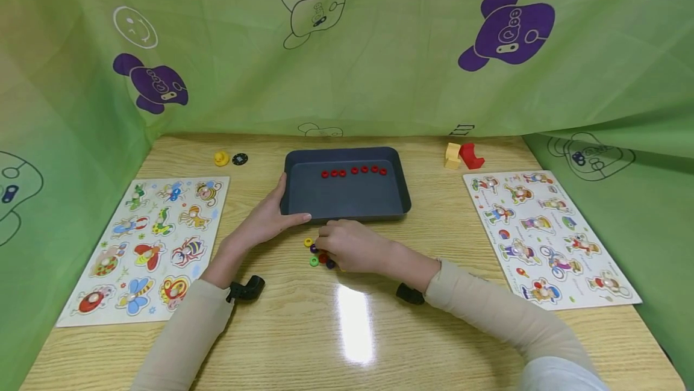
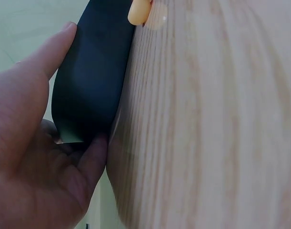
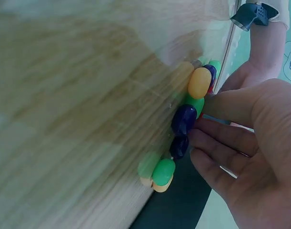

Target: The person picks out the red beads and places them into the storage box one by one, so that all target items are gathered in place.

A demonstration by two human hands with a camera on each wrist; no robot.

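Beige close-fitting fabric sleeve on the left arm (image 1: 187,331) and its match on the right arm (image 1: 499,306), finely creased, reaching in from the near edge. Left hand (image 1: 265,219): clasped about the near left corner of a dark grey, shallow, rectangular tray (image 1: 347,198), thumb along the front side, fingers against the left side; presumably so placed to keep the tray from sliding. Tray: matte, smooth, round-cornered, low-walled; the walls would check rolling pieces. Within it, seven glossy red ring-shaped beads (image 1: 355,170), set in a line near the far wall, in a three and a four with a slight gap; the even spacing suggests placing by hand. Right hand (image 1: 349,246): just in front of the tray, fingertips gathered at a small cluster of loose beads; whether one is pinched cannot be told. Cluster, as visible: one yellow bead (image 1: 308,242), green bead (image 1: 314,261), red bead (image 1: 323,257) and purple beads (image 1: 330,264), rounded and shiny, touching or nearly so, kept close to the tray, apparently for a short reach. Support: pale wood-grain table (image 1: 287,331), glossy enough to mirror the beads. Flanking, apparently out of the working space: white flat puzzle board with insect pictures (image 1: 154,207), left; white flat puzzle board with figure pictures (image 1: 558,282), right. Behind: small yellow duck (image 1: 221,158), black printed disc (image 1: 240,159), pale yellow block (image 1: 452,155), red notched block (image 1: 471,156).
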